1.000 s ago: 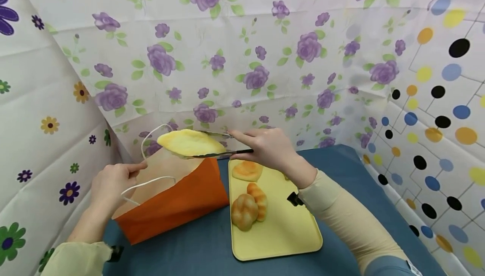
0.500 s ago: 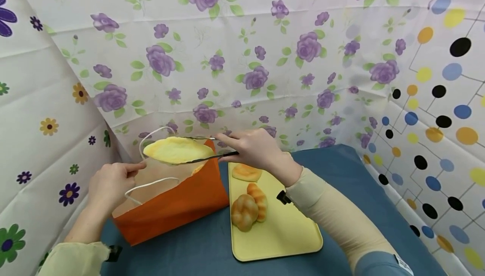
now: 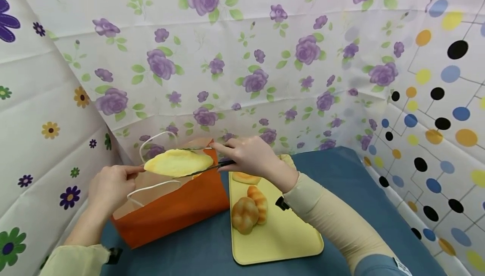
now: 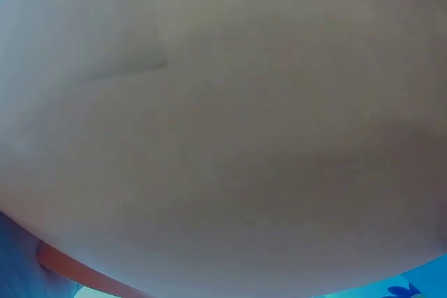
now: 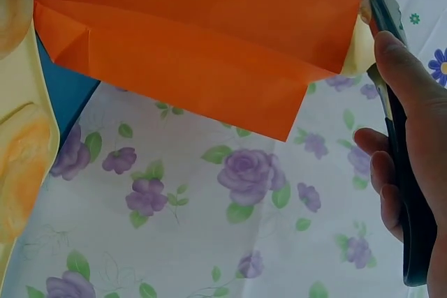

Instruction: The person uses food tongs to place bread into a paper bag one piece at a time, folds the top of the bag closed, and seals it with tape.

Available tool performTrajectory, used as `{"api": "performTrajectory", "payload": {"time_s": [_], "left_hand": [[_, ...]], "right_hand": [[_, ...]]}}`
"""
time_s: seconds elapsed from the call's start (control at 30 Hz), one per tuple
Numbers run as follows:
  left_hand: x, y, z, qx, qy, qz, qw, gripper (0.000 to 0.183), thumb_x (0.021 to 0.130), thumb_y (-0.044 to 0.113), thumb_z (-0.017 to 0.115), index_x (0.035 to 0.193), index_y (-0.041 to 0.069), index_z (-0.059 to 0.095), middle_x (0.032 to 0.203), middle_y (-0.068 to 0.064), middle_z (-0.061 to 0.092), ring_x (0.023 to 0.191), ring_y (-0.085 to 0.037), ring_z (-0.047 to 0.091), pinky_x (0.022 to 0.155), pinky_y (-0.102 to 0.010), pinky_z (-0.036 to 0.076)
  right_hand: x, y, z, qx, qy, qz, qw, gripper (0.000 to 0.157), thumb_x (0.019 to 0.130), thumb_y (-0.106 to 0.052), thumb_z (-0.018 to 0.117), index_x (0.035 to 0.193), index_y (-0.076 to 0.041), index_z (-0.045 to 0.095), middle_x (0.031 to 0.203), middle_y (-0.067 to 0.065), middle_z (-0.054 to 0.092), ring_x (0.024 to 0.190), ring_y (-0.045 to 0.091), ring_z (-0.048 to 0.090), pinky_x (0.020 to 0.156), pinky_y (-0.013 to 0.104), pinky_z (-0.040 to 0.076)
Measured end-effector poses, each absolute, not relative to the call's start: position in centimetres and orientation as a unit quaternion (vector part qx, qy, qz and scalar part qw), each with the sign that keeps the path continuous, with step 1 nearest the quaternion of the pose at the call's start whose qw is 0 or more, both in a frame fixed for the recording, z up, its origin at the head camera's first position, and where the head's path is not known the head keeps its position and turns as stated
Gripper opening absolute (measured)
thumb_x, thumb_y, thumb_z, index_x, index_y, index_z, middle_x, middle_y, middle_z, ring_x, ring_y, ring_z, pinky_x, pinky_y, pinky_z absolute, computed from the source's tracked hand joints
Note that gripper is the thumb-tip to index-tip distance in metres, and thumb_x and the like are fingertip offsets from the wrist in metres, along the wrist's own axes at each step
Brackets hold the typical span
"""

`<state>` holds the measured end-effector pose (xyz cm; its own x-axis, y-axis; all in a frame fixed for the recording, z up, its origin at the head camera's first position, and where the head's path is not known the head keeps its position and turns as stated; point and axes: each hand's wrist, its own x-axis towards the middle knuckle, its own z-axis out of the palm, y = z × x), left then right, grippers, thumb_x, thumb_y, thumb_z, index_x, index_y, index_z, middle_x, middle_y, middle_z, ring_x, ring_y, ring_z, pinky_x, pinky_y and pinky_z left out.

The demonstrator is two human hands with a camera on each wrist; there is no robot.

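An orange paper bag (image 3: 182, 215) with white cord handles stands mouth up on the left of the table. My left hand (image 3: 111, 187) pinches its left rim between thumb and fingers; the left wrist view is nearly filled by that hand close up. Tongs with black handles (image 5: 408, 200) are gripped in my right hand (image 3: 248, 156). Between their tips lies a long pale-yellow bread (image 3: 178, 163), level over the bag's mouth, its left end right at my left fingertips. In the right wrist view the bag partly hides this bread.
Right of the bag, a yellow tray (image 3: 280, 242) carries a knotted roll (image 3: 244, 216), a ridged roll (image 3: 259, 204) beside it and a flatter bun (image 3: 246, 178) at the back. Blue cloth (image 3: 318, 162) covers the table. Patterned curtains (image 3: 242, 57) enclose the back and sides.
My right hand has carried the bread in the tongs leftward and down, from above the bag's right part to its mouth. The left hand has stayed on the rim.
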<state>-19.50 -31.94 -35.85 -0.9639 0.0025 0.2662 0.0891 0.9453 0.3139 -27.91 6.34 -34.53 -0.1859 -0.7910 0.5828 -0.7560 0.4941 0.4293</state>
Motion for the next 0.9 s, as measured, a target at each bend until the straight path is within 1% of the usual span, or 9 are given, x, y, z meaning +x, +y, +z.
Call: {"api": "performTrajectory", "payload": {"time_s": [0.07, 0.17, 0.23, 0.37, 0.5, 0.6, 0.7, 0.73, 0.9], "left_hand": [[-19.5, -32.1, -35.9, -0.023, -0.978, -0.160, 0.133, 0.037, 0.087, -0.001, 0.067, 0.122, -0.003, 0.078, 0.078, -0.011, 0.073, 0.054, -0.022, 0.045, 0.046, -0.033, 0.035], [-19.5, -32.2, -36.0, -0.021, -0.979, -0.152, 0.133, 0.033, 0.087, 0.000, 0.069, 0.119, -0.005, 0.079, 0.095, -0.020, 0.078, 0.061, -0.024, 0.052, 0.051, -0.036, 0.041], [-19.6, -32.3, -36.0, -0.018, -0.979, -0.150, 0.134, 0.030, 0.088, 0.002, 0.069, 0.115, -0.004, 0.080, 0.095, -0.020, 0.077, 0.064, -0.025, 0.055, 0.053, -0.037, 0.043], [-19.6, -32.3, -36.0, -0.021, -0.978, -0.149, 0.144, 0.023, 0.089, 0.003, 0.073, 0.109, -0.003, 0.081, 0.089, -0.017, 0.077, 0.065, -0.026, 0.058, 0.053, -0.039, 0.046], [-19.5, -32.3, -36.0, -0.025, -0.977, -0.151, 0.149, 0.029, 0.088, 0.002, 0.071, 0.115, -0.003, 0.080, 0.087, -0.017, 0.077, 0.061, -0.025, 0.054, 0.051, -0.038, 0.042], [-19.3, -32.1, -36.0, -0.025, -0.978, -0.152, 0.140, 0.037, 0.088, 0.001, 0.067, 0.123, -0.002, 0.079, 0.072, -0.010, 0.070, 0.056, -0.023, 0.046, 0.048, -0.036, 0.035], [-19.2, -32.1, -36.1, -0.026, -0.978, -0.155, 0.135, 0.039, 0.088, 0.000, 0.067, 0.125, -0.001, 0.078, 0.062, 0.000, 0.060, 0.053, -0.022, 0.043, 0.048, -0.034, 0.032], [-19.1, -32.0, -36.2, -0.025, -0.978, -0.155, 0.135, 0.040, 0.088, 0.000, 0.066, 0.125, -0.001, 0.078, 0.060, 0.001, 0.056, 0.052, -0.022, 0.042, 0.047, -0.034, 0.031], [-19.2, -32.0, -36.2, -0.029, -0.976, -0.157, 0.145, 0.039, 0.087, -0.001, 0.065, 0.125, -0.001, 0.078, 0.058, 0.001, 0.053, 0.051, -0.022, 0.040, 0.047, -0.033, 0.030]], "right_hand": [[-27.8, 6.2, -34.5, 0.506, -0.768, -0.023, 0.392, 0.064, 0.093, -0.063, 0.075, 0.142, -0.023, 0.066, 0.088, -0.001, 0.068, 0.056, 0.012, 0.058, 0.047, 0.026, 0.042], [-27.7, 5.8, -34.0, 0.508, -0.765, -0.030, 0.393, 0.062, 0.095, -0.064, 0.072, 0.141, -0.023, 0.067, 0.088, -0.002, 0.069, 0.059, 0.011, 0.060, 0.047, 0.025, 0.042], [-27.7, 5.6, -33.6, 0.511, -0.763, -0.032, 0.395, 0.061, 0.095, -0.064, 0.071, 0.140, -0.023, 0.069, 0.087, -0.003, 0.070, 0.061, 0.010, 0.061, 0.048, 0.025, 0.042], [-27.9, 4.9, -33.1, 0.512, -0.761, -0.041, 0.396, 0.057, 0.095, -0.064, 0.071, 0.135, -0.023, 0.069, 0.086, -0.004, 0.068, 0.064, 0.011, 0.062, 0.050, 0.025, 0.043], [-28.0, 4.4, -33.1, 0.512, -0.766, -0.055, 0.385, 0.058, 0.094, -0.067, 0.070, 0.134, -0.025, 0.069, 0.084, -0.005, 0.065, 0.060, 0.010, 0.059, 0.048, 0.025, 0.041], [-27.9, 4.4, -33.6, 0.512, -0.773, -0.071, 0.367, 0.062, 0.094, -0.070, 0.068, 0.137, -0.025, 0.068, 0.089, -0.006, 0.068, 0.060, 0.009, 0.059, 0.047, 0.025, 0.042], [-27.7, 4.5, -34.1, 0.510, -0.781, -0.081, 0.352, 0.064, 0.094, -0.071, 0.066, 0.140, -0.026, 0.067, 0.096, -0.006, 0.072, 0.065, 0.009, 0.062, 0.048, 0.024, 0.044], [-27.7, 4.6, -34.2, 0.509, -0.782, -0.081, 0.350, 0.064, 0.095, -0.071, 0.066, 0.140, -0.026, 0.066, 0.098, -0.006, 0.073, 0.067, 0.009, 0.064, 0.049, 0.024, 0.045], [-27.6, 4.7, -33.9, 0.506, -0.785, -0.081, 0.348, 0.064, 0.094, -0.072, 0.065, 0.139, -0.026, 0.066, 0.103, -0.005, 0.076, 0.070, 0.010, 0.067, 0.051, 0.024, 0.046]]}}
